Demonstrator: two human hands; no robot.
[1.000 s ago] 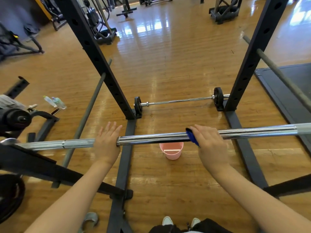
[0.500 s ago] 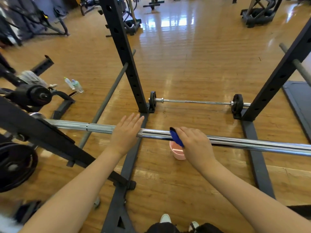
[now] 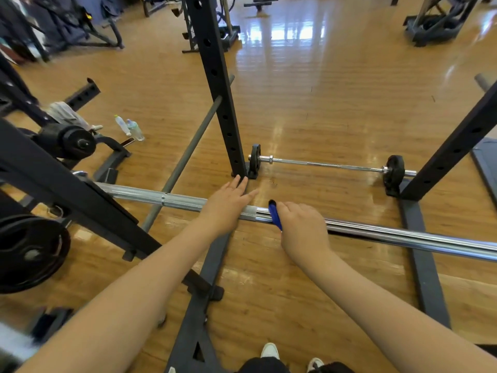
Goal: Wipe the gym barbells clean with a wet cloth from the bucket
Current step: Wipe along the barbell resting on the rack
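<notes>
Wiping the racked barbell [image 3: 376,235] with the blue cloth [image 3: 274,215], near the middle of the bar.

On the left, the left hand [image 3: 228,204] lies flat on the bar with straight fingers, only steadying it. Just beside it to the right, the right hand [image 3: 302,228] is curled around the bar with the cloth wrapped under its fingers. I judge the wiping step is in progress; the next move calls for sliding the cloth along the shaft, and the left hand stands close in the way to the left. A second barbell [image 3: 325,165] lies far on the floor, probably not wiped yet. The bucket is not visible now, so I cannot tell its contents. Two water bottles [image 3: 129,127] lie on the floor [image 3: 322,90] at far left.
</notes>
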